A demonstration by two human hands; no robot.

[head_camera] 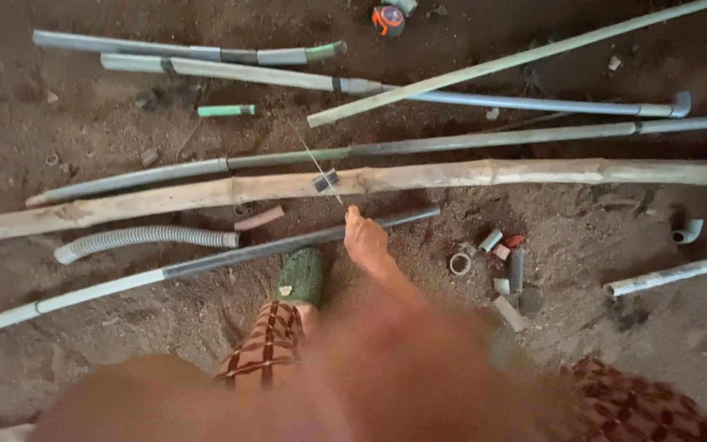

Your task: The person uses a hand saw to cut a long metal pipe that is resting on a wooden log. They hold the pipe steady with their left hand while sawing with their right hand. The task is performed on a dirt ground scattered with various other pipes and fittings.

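One bamboo pole (419, 178) lies across the dirt floor (108, 123). About seven long plastic pipes (468, 100) lie around it, though joints make the count unsure. One ribbed flexible hose (145, 239). One short green pipe piece (226, 110). One grey elbow fitting (686, 231). A cluster of roughly seven small offcuts and couplings (501, 266), one of them a ring (460, 263). One orange tape measure (387, 20). One thin blade (321, 168) in one hand (364, 239).

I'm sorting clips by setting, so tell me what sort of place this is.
Probably a building site or rough outdoor work area: bare dirt ground, many loose plastic pipes, and a scatter of pipe fittings beside the right hand.
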